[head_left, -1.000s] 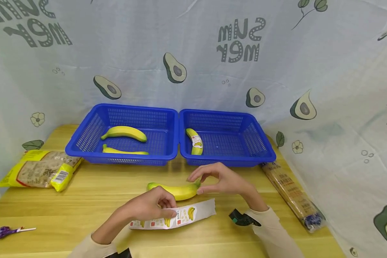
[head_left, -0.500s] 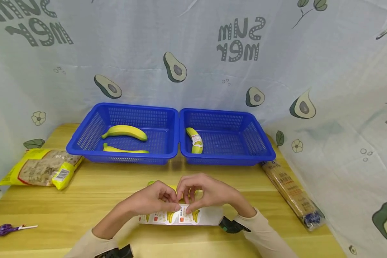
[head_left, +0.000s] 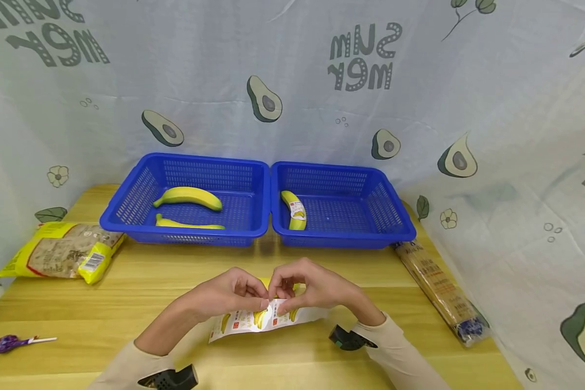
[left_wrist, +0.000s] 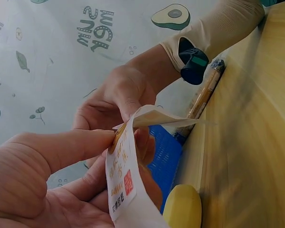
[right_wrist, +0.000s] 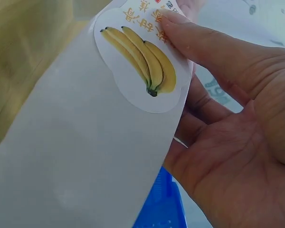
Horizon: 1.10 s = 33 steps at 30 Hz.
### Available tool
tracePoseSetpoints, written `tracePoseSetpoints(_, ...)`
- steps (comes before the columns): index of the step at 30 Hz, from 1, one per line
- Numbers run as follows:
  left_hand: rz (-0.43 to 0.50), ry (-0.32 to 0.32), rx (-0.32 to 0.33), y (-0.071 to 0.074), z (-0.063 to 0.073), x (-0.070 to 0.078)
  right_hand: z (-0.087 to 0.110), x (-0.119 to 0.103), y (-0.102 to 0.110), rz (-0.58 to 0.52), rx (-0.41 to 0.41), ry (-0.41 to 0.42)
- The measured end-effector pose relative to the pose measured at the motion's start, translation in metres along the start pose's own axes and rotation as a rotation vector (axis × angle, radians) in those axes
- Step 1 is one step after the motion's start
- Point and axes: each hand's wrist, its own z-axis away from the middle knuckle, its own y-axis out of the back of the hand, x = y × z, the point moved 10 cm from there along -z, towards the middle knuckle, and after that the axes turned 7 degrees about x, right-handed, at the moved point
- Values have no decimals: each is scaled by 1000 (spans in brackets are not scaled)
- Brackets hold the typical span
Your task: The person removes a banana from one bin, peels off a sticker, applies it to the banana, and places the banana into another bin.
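Note:
A strip of white backing paper with banana stickers (head_left: 246,323) is held up off the table, tilted. My left hand (head_left: 224,295) pinches its upper edge between thumb and fingers. Close beside it, my right hand (head_left: 317,284) pinches the same edge, and the fingertips of both hands nearly meet. In the right wrist view, the right thumb presses on a banana sticker (right_wrist: 154,61) near the strip's bare end. The strip bends at the pinch in the left wrist view. A banana (left_wrist: 183,209) lies on the table behind the strip, mostly hidden by the hands in the head view.
Two blue baskets stand at the back. The left basket (head_left: 175,236) holds two bananas (head_left: 187,197); the right basket (head_left: 351,240) holds a stickered banana (head_left: 297,216). A yellow bag (head_left: 60,252) and a lollipop (head_left: 17,343) lie left, a long noodle-like packet (head_left: 439,290) right.
My right hand has left the banana's end and come down-left to pinch the strip beside my left hand. The strip has since lifted and tilted, its left end hanging lower.

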Motion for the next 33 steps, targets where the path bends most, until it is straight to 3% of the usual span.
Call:
tracePoseSetpoints(11, -5, 13, 11, 2, 2, -3, -2, -1, -2, 49, -9, 55)
tracePoseSetpoints(21, -46, 24, 19, 3, 1, -5, 0, -2, 5, 26, 15, 76)
tracePoseSetpoints(33, -121, 15, 39, -3, 1, -8, 2, 1, 3, -92, -17, 52)
